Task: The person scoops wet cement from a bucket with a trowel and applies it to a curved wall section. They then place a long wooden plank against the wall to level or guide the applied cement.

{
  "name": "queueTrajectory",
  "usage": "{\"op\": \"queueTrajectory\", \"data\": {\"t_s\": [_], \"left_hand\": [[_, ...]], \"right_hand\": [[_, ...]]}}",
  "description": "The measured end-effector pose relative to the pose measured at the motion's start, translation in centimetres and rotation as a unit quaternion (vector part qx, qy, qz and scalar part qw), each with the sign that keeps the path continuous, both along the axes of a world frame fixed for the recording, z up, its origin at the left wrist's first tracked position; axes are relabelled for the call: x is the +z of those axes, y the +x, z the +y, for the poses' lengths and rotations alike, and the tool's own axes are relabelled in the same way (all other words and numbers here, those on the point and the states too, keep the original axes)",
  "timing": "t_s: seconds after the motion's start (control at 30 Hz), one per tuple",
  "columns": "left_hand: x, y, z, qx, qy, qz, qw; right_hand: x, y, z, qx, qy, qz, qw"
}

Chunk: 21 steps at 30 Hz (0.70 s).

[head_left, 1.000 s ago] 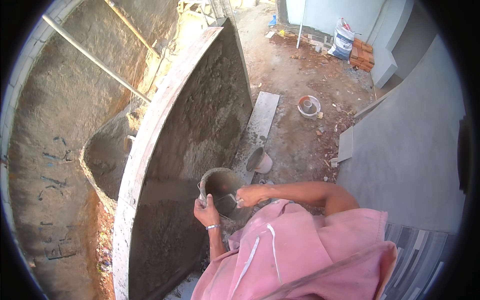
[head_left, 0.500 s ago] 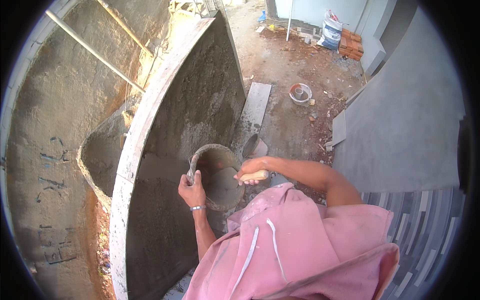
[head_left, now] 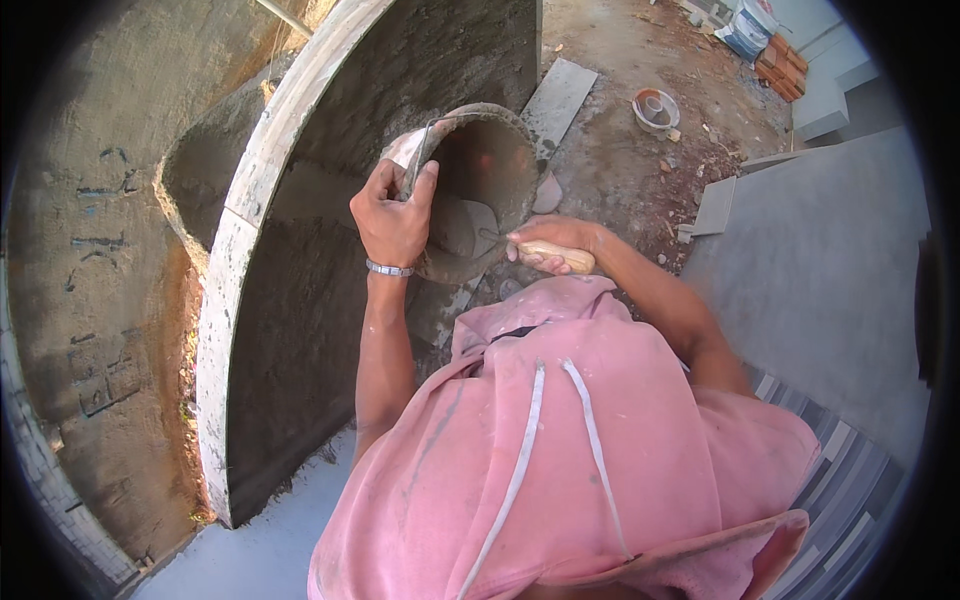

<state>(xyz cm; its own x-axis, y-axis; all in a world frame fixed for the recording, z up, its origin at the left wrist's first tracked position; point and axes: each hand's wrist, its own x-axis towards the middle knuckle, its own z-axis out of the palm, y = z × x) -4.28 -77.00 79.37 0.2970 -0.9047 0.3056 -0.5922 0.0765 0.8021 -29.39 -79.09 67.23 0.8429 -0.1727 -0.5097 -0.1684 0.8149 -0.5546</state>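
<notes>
Higher in the frame than half a second ago, the bucket (head_left: 512, 150) has come up from the lower middle to the upper middle, and both hands have risen with it. It stands tilted beside the dark plastered panel (head_left: 300, 330), its mouth turned toward the camera. At its left side the left hand (head_left: 397, 218) grasps the rim, thumb and fingers pinched upward near the wire handle (head_left: 427, 148); the wrist, ringed by a metal bracelet (head_left: 389, 269), is nearly straight above an almost upright forearm. To the right of the bucket, the right hand (head_left: 553, 240) is wrapped around the wooden grip of a trowel (head_left: 572, 258), its forearm slanting up and left from a bent elbow. The trowel's blade reaches inside the bucket, seemingly against grey mix, though shadow blurs that part. Farther off, toward the upper right, a round tub (head_left: 648, 121) sits on the ground
</notes>
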Motion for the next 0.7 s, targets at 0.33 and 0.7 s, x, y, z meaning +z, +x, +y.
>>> {"op": "queueTrajectory", "data": {"t_s": [0.33, 0.7], "left_hand": [[-5.3, 0.4, -0.8, 0.071, -0.008, 0.153, 0.986], [-15.3, 1.8, -3.5, 0.210, 0.069, 0.210, 0.952]], "right_hand": [[0.0, 2.5, 3.0, -0.114, 0.011, -0.005, 0.993], [-0.5, 0.4, -0.9, -0.292, 0.217, -0.264, 0.893]]}}
